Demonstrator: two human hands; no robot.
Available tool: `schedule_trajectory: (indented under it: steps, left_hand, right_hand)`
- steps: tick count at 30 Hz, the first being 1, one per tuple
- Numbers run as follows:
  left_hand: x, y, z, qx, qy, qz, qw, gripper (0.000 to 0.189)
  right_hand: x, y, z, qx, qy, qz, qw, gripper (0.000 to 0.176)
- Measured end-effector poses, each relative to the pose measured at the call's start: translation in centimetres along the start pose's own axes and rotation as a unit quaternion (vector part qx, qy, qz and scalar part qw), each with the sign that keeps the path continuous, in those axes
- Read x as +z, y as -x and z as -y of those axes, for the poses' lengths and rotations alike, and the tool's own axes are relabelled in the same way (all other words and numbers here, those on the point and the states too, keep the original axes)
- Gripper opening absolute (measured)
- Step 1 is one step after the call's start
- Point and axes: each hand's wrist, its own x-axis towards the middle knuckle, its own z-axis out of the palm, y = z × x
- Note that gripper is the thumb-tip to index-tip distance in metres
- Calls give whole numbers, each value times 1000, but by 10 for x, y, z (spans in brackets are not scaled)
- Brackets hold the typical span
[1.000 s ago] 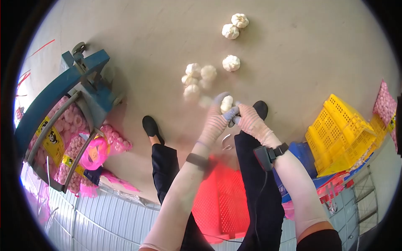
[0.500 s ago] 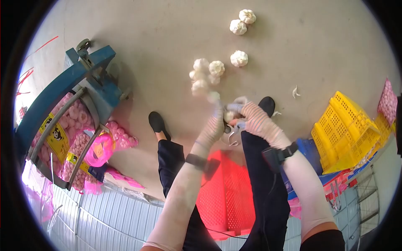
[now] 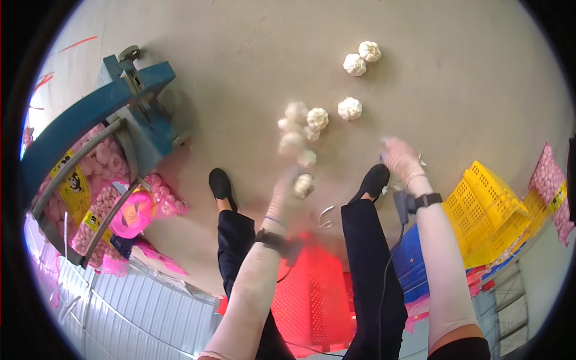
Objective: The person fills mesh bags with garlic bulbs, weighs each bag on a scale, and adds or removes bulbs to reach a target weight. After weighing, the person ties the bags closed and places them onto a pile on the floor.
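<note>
My left hand (image 3: 281, 195), in a pale striped glove, is smeared by motion low over the floor. Right beside its fingers is a whitish garlic bulb (image 3: 303, 186); whether the hand grips it cannot be made out. Just beyond sits another garlic bulb (image 3: 306, 158), and farther up a loose cluster of garlic bulbs (image 3: 291, 143), partly blurred. Out to the right, above my right shoe, my right hand (image 3: 401, 159) has its gloved fingers curled in; anything inside them is hidden. A single garlic bulb (image 3: 350, 109) and a touching pair of garlic bulbs (image 3: 354, 65) lie farther off.
Between my legs stands a red perforated crate (image 3: 312, 294). Yellow crates (image 3: 486, 210) and a blue crate (image 3: 411, 258) are at the right. To the left, a blue metal frame (image 3: 90, 111) stands by pink net bags of garlic (image 3: 108, 159). Peel scraps (image 3: 326, 217) lie near the red crate.
My hands were together around a garlic bulb; they have since parted. The left has moved left and down, the right has swung out right. The view has shifted slightly.
</note>
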Motion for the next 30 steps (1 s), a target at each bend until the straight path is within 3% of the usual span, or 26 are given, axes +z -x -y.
schedule_trajectory:
  steps: [2, 3, 4, 5, 6, 8, 9, 11, 12, 14, 18, 20, 21, 22, 24, 25, 27, 29, 30]
  left_hand:
    - [-44, -16, 21, 35, -43, -18, 998, 20]
    - [-60, -27, 28, 84, -112, -37, 989, 21]
    - [-75, -38, 38, 133, -181, -56, 973, 24]
    - [-90, -48, 53, 143, -223, -76, 961, 42]
    - [-75, -43, 40, 143, -220, -82, 962, 42]
    - [-19, -26, 0, -49, -100, -133, 985, 63]
    - [-13, -28, 2, -49, -97, -139, 984, 63]
    - [2, -35, 5, -35, -108, -155, 981, 75]
    - [12, -38, 4, -34, -101, -155, 982, 75]
    - [30, -38, -8, -76, -115, -217, 966, 77]
    - [28, -51, -2, -79, -115, -273, 952, 76]
    - [8, -61, 12, 54, -121, -258, 957, 83]
    - [3, -65, 18, 50, -120, -260, 957, 83]
    - [1, -66, 18, 52, -126, -257, 957, 87]
    - [-7, -71, 25, 58, -136, -253, 956, 92]
    - [-5, -71, 24, 79, -149, -225, 960, 92]
    - [-7, -69, 21, 98, -163, -198, 962, 92]
    - [26, -39, -29, -49, -64, -130, 988, 85]
    - [21, -42, -24, -51, -64, -131, 988, 85]
  right_hand:
    - [-32, -36, 3, -29, -282, -104, 953, 36]
    - [-46, -56, 12, -66, -328, -218, 917, 45]
    - [-71, -69, 29, -88, -279, -300, 908, 51]
    - [-94, -79, 46, -112, -229, -380, 889, 57]
    - [-108, -90, 61, -117, -228, -375, 891, 57]
    - [-120, -105, 83, -67, 32, -339, 938, 65]
    - [-115, -110, 88, -73, 32, -336, 939, 65]
    - [-103, -121, 87, -60, 209, -242, 946, 66]
    - [-97, -122, 83, -63, 216, -242, 944, 66]
    - [-87, -116, 76, -59, 156, -228, 959, 61]
    - [-79, -85, 76, -15, 68, -176, 982, 53]
    - [-55, -85, 62, -42, -198, -74, 977, 50]
    - [-32, -90, 51, -106, -243, -90, 960, 48]
    - [-28, -83, 55, -105, -244, -86, 960, 48]
    - [-22, -64, 77, 4, -424, 142, 894, 47]
    - [-15, -58, 84, 2, -427, 142, 893, 47]
    - [-2, -49, 95, 18, -615, 258, 744, 47]
    - [17, -53, 89, 53, -648, 251, 718, 50]
    - [24, -55, 87, 85, -676, 240, 692, 54]
